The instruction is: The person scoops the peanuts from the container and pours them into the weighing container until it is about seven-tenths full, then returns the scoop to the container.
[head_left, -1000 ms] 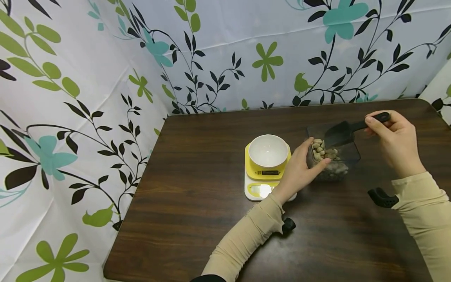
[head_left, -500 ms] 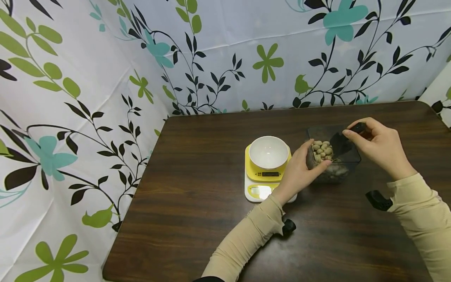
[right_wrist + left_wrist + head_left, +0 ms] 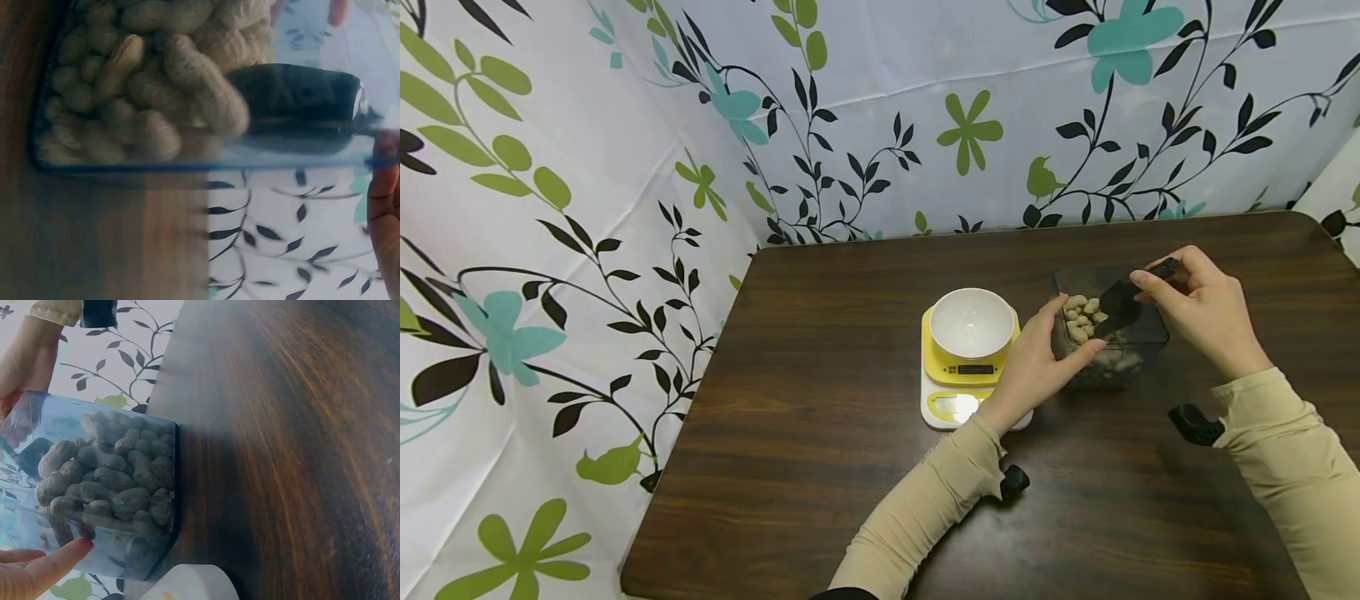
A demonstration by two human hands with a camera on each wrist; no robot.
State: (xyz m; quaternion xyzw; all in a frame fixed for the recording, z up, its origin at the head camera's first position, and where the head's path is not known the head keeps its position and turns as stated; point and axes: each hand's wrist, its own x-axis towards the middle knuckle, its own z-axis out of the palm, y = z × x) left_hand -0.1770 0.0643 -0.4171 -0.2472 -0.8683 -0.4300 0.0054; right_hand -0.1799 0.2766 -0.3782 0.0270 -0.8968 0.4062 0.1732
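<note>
A clear plastic container (image 3: 1138, 340) of unshelled peanuts (image 3: 1079, 318) stands on the table to the right of a kitchen scale. My left hand (image 3: 1033, 360) holds its near left corner, thumb along the front and fingers at the left side. With my right hand (image 3: 1210, 312) I grip the handle of a black scoop (image 3: 1122, 307), whose blade dips into the container. In the right wrist view the scoop's blade (image 3: 297, 103) shows through the wall, against the peanuts (image 3: 206, 87). Most of my right fingers are hidden in the head view.
The yellow and white kitchen scale (image 3: 936, 362) carries a white bowl (image 3: 972, 323), just left of my left hand. Under everything lies a dark wooden table (image 3: 820, 400). A patterned curtain (image 3: 880, 75) hangs behind and along the left side.
My right hand has moved left and slightly down, bringing the scoop deeper into the container and more upright, then tilting it slightly. The peanuts have shifted. My left hand stays in place.
</note>
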